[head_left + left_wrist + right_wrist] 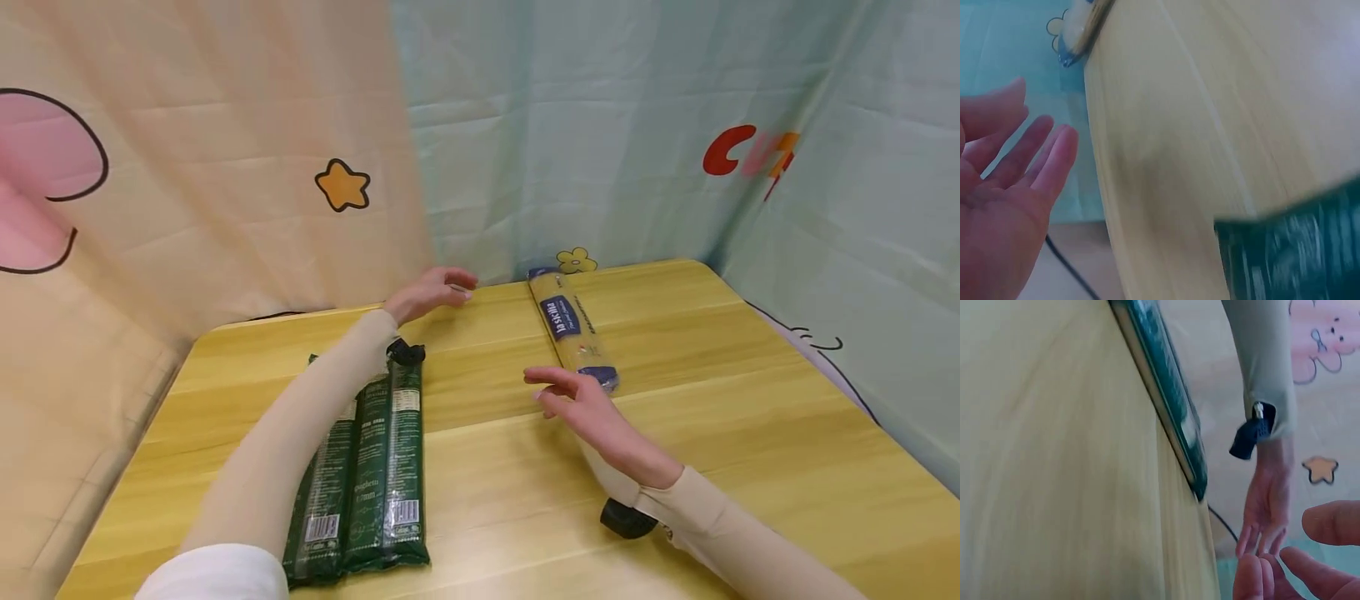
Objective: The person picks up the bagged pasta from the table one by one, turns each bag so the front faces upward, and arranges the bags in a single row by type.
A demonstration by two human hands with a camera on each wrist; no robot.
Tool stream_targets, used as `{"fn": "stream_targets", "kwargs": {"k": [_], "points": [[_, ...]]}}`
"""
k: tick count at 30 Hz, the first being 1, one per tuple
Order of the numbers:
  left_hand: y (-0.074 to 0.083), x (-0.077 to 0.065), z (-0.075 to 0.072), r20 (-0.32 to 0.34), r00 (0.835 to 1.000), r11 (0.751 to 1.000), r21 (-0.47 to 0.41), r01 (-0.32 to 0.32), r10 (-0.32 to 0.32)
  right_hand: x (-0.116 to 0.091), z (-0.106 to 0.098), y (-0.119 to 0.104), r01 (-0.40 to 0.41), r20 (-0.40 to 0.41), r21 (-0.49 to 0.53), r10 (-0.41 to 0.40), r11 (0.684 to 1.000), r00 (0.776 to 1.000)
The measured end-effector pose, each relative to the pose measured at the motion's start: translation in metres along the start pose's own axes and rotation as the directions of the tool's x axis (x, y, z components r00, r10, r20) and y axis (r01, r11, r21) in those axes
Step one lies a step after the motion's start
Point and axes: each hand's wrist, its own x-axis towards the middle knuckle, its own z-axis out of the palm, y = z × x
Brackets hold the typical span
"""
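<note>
Beige left sleeve (pixel 277 450) crossed over two green packs (pixel 367 492), left hand (pixel 429 295) beyond them; right hand (pixel 603 421) hovered near one yellow pack (pixel 564 321), both hands loosely spread

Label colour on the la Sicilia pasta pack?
The label on the pasta pack is dark blue, printed in white; the head view shows it best.

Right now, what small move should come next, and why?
I'd probably lower the right hand toward the near end of the La Sicilia pasta packet: that hand is empty and close to it, while the packet lies apart from the green spaghetti packets.
</note>
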Motion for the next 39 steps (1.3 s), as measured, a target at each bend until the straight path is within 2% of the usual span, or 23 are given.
{"fn": "stream_targets", "kwargs": {"k": [7, 12, 15, 17, 19, 23, 26, 31, 35, 39], "points": [[-0.005, -0.031, -0.016, 0.119, 0.99, 0.994, 0.082, 0.066, -0.075, -0.006, 0.041, -0.006, -0.011, 0.15, 0.048, 0.004, 0.999, 0.989], [-0.012, -0.054, -0.023, 0.219, 0.959, 0.97, 0.201, 0.136, -0.18, -0.011, 0.067, -0.008, -0.044, 0.257, 0.123, 0.011, 0.991, 0.966], [-0.018, -0.064, -0.026, 0.27, 0.943, 0.957, 0.262, 0.122, -0.194, -0.014, 0.079, -0.008, -0.093, 0.307, 0.169, 0.037, 0.981, 0.951], [-0.021, -0.07, -0.028, 0.283, 0.942, 0.956, 0.275, 0.102, -0.182, -0.016, 0.087, -0.009, -0.131, 0.336, 0.191, 0.06, 0.973, 0.94], [-0.024, -0.075, -0.031, 0.273, 0.946, 0.955, 0.281, 0.096, -0.176, -0.018, 0.093, -0.009, -0.168, 0.367, 0.213, 0.081, 0.962, 0.927], [-0.027, -0.088, -0.034, 0.223, 0.955, 0.947, 0.297, 0.123, -0.194, -0.024, 0.103, -0.01, -0.209, 0.424, 0.244, 0.089, 0.947, 0.901], [-0.028, -0.095, -0.035, 0.194, 0.961, 0.94, 0.315, 0.131, -0.199, -0.029, 0.108, -0.01, -0.218, 0.441, 0.241, 0.094, 0.946, 0.893], [-0.033, -0.101, -0.032, 0.157, 0.97, 0.935, 0.333, 0.124, -0.185, -0.036, 0.114, -0.009, -0.193, 0.421, 0.198, 0.094, 0.961, 0.902], [-0.036, -0.107, -0.029, 0.112, 0.976, 0.92, 0.367, 0.136, -0.188, -0.038, 0.12, -0.008, -0.146, 0.405, 0.134, 0.08, 0.98, 0.911], [-0.039, -0.111, -0.026, 0.078, 0.981, 0.913, 0.383, 0.137, -0.18, -0.04, 0.126, -0.007, -0.113, 0.388, 0.135, 0.052, 0.984, 0.92]]}}
